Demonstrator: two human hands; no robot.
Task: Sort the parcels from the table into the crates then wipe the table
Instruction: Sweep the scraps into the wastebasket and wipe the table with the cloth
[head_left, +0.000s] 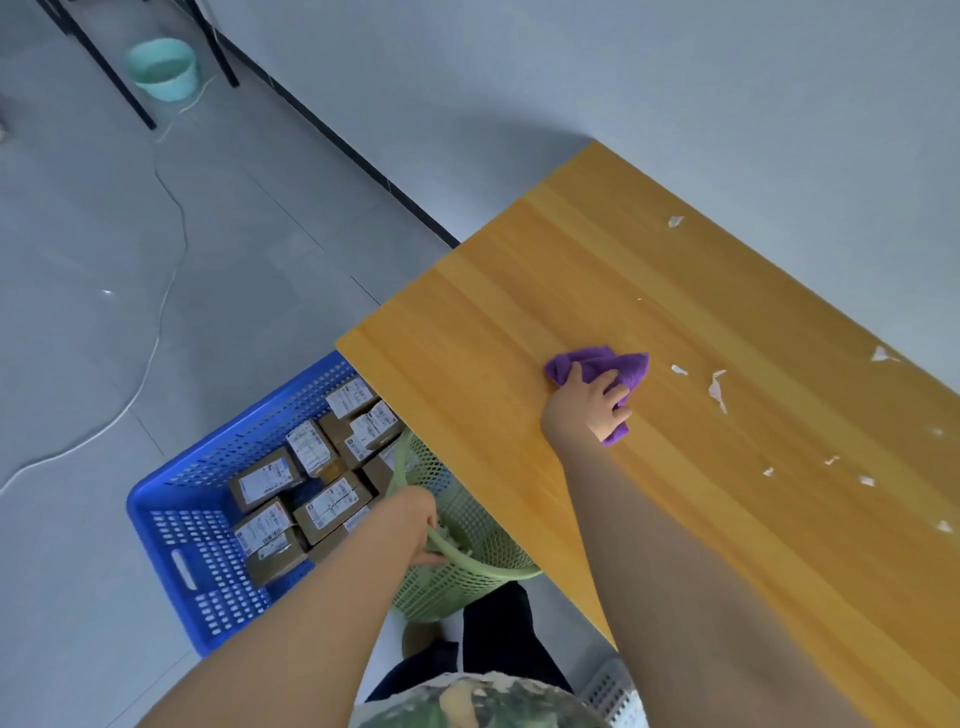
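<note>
Right hand (587, 402) grips cloth (631, 366) on table (519, 291), scraps (717, 389) just beyond; left hand (418, 525) grips basket (467, 566) rim beside crate (176, 519)

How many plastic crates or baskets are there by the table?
3: a blue crate on the floor holding parcels, a green basket gripped by the left hand at the table edge, and a white one barely showing at the frame's bottom. Others may be hidden.
</note>
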